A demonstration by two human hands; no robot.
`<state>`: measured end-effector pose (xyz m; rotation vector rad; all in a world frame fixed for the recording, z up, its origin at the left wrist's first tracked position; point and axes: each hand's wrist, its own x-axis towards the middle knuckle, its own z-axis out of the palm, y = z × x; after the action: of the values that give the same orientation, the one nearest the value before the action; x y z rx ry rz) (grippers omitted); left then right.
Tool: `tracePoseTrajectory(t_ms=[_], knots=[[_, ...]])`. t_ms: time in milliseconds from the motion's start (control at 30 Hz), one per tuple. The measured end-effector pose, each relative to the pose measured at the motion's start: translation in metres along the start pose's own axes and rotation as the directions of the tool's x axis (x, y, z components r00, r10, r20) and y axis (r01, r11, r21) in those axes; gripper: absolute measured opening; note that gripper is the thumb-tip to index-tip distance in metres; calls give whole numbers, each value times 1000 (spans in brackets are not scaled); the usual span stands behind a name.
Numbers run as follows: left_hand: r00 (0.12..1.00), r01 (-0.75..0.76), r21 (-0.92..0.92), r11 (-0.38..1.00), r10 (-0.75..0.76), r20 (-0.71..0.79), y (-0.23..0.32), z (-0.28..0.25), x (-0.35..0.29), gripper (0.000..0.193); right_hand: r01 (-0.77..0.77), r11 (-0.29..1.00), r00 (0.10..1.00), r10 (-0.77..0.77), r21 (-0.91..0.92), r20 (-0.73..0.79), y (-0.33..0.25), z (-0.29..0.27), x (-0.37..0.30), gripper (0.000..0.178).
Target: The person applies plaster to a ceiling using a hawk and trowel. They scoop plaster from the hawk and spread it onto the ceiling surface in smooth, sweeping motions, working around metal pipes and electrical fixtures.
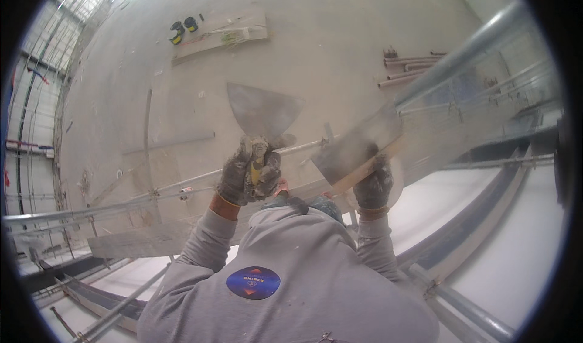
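My left hand point(234, 176), in a dirty work glove, is closed around the handle of a putty knife point(264, 109). The knife's wide, fan-shaped metal blade points away from me, and a bit of yellow shows on the handle. To the right, my right hand point(373, 190), gloved too, grips a wide smoothing blade point(349, 156). It is a dark, flat rectangle with a light, wood-coloured strip along its near edge, tilted up to the right. The two tools are apart. Glove and blade partly hide the right fingers.
I am up on scaffolding: a metal tube point(464, 54) rises at right, and a guard rail point(79, 214) runs across at left. A plank point(136, 241) lies below it. Far down on the floor are a board point(252, 28), dark buckets point(190, 24) and several pipes point(404, 74).
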<state>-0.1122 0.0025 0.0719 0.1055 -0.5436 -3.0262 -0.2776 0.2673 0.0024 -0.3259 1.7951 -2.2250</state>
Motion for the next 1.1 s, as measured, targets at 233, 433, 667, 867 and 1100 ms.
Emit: tracePoseTrajectory(t_ms=[233,433,667,867,1100], knots=[[999,-24,534,845,0,45,-44,-43,16,68,670,649,667,-311,-361,677,-110,48,-30,48],[982,7,352,936,59,-177,-61,-36,11,39,772,533,549,-283,-347,786,-108,52,-32,50],[954,-3,454,891,138,-265,-75,-36,8,32,803,513,509,-321,-305,799,-115,38,-29,51],[938,-79,751,655,304,-166,-87,-49,2,33,779,562,500,-291,-278,815,-127,32,-29,52],[912,115,419,900,71,-403,-87,-22,-10,47,819,465,518,-344,-337,783,-113,43,-21,59]])
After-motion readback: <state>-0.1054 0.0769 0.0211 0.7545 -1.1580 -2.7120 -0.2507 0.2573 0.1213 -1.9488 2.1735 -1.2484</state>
